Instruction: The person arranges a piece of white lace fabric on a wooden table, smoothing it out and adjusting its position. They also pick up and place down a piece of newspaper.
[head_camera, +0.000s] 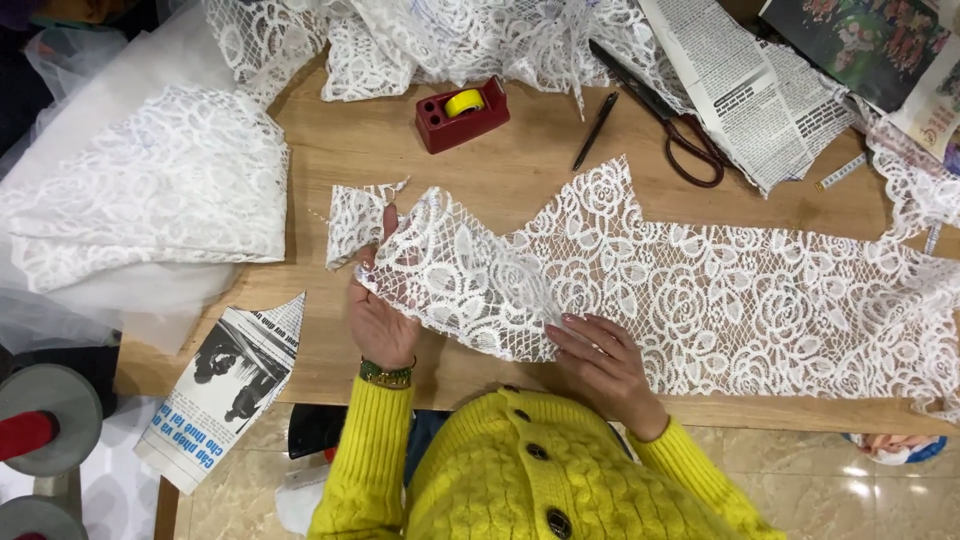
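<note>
A long cut piece of white floral lace (700, 290) lies across the wooden table (500, 160). My left hand (378, 315) pinches the lace's left end and lifts it, folding it over toward the right. My right hand (598, 352) rests flat on the lace near the table's front edge, fingers spread, pressing it down. Both arms wear yellow knitted sleeves, and a green bead bracelet (386, 374) circles the left wrist.
A folded stack of lace (160, 190) sits at the left, more lace (450, 35) bunched at the back. A red tape dispenser (461, 114), a black pen (595, 131), scissors (680, 130) and newspaper pattern pieces (750, 90) lie behind. Another newspaper piece (225, 385) hangs off the front left edge.
</note>
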